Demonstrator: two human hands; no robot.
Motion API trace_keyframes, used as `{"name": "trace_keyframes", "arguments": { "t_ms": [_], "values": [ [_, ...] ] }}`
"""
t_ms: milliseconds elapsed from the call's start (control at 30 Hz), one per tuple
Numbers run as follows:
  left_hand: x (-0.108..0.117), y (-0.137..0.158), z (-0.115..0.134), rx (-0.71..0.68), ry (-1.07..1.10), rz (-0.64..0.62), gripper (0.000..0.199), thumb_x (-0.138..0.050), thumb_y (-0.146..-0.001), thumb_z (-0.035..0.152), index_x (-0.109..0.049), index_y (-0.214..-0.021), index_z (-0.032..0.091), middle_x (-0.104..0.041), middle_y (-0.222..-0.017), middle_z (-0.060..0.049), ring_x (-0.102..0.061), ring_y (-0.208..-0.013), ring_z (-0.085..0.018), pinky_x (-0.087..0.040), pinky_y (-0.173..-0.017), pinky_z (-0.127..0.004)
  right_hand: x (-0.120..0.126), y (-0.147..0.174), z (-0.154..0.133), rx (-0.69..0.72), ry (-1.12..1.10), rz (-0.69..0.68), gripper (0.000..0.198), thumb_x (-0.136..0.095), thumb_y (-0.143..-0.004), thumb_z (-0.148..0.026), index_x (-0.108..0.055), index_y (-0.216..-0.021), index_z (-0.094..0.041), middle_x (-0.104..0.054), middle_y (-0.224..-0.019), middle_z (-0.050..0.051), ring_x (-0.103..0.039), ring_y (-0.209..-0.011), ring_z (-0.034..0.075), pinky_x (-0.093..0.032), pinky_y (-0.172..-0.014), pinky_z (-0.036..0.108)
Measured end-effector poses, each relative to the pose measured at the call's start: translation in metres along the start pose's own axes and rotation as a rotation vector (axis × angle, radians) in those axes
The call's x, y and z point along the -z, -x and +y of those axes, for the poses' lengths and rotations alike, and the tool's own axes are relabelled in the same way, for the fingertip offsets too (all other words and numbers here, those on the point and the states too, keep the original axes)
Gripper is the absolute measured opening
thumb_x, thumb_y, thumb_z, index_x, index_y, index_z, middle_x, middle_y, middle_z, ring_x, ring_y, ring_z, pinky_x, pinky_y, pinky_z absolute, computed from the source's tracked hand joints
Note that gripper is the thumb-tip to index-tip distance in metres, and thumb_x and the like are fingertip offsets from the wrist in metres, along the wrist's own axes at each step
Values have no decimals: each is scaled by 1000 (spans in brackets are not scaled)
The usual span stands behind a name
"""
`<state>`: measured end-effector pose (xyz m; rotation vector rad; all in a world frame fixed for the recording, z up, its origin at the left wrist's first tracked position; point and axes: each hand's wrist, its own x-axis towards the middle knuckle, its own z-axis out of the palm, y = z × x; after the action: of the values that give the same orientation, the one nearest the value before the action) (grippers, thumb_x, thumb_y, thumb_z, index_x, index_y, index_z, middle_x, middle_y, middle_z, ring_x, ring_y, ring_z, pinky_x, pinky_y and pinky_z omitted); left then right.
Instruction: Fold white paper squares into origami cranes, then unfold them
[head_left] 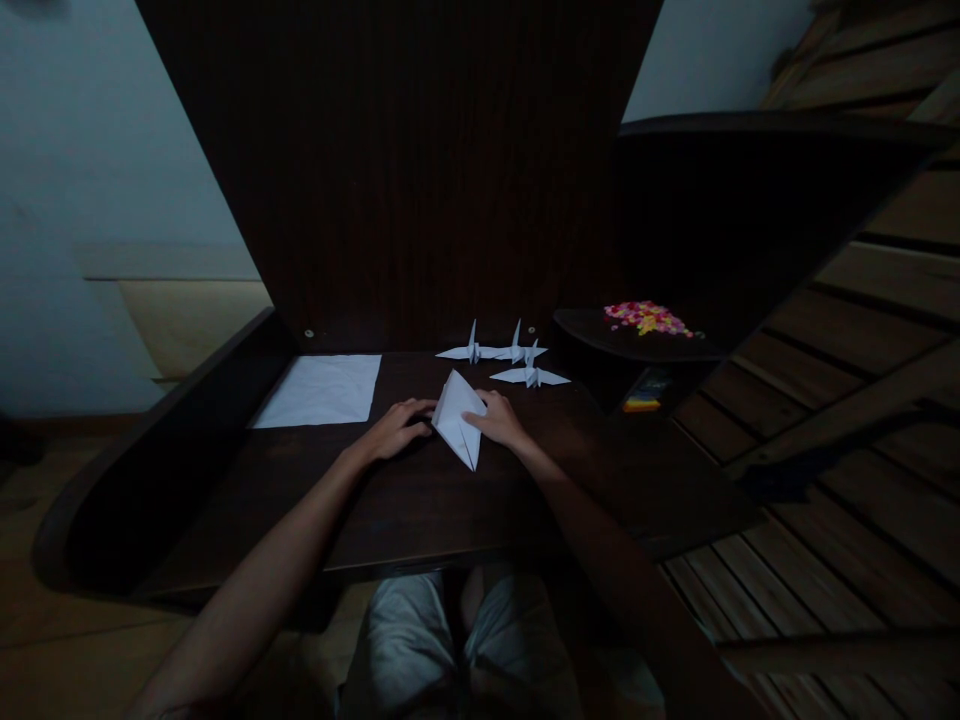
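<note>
A white sheet folded into a kite-shaped piece of origami paper (454, 418) is in front of me, one point toward me and one toward the back of the desk. My right hand (501, 418) grips its right side, thumb on top and the fingers partly hidden behind it. Beside the left edge lies my left hand (397, 430), its thumb and fingers apart; whether the fingertips touch the paper is hard to see. Just beyond stand several folded paper cranes, among them a front crane (532, 377) and a back left crane (472, 352), with wings spread.
Flat white paper (322, 390) lies at the left of the dark wooden desk (450, 520). On the right, a small shelf (600, 335) bears a pile of colourful little pieces (649, 318). A raised side panel (165, 440) bounds the left; wooden slats (847, 400) stand at right.
</note>
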<state>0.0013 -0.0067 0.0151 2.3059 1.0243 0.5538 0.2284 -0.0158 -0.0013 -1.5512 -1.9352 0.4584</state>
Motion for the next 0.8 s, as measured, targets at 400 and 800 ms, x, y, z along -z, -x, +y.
{"name": "trace_keyframes", "arguments": {
  "t_ms": [400, 800],
  "values": [
    [-8, -2, 1, -2, -12, 90, 48, -52, -85, 47, -53, -123, 17, -66, -116, -10, -60, -109, -25, -43, -97, -38, -1, 1, -5, -53, 14, 9, 27, -67, -73, -24, -67, -99, -16, -68, -94, 8, -60, -93, 25, -46, -85, 35],
    [-22, -10, 1, -86, -94, 158, 20, -53, -84, 29, -58, -102, 20, -65, -98, -5, -59, -93, -21, -45, -90, -39, -8, 0, -1, -31, -223, 86, 32, -61, -79, -35, -59, -108, -20, -68, -103, 6, -62, -96, 21, -46, -88, 37]
  ]
}}
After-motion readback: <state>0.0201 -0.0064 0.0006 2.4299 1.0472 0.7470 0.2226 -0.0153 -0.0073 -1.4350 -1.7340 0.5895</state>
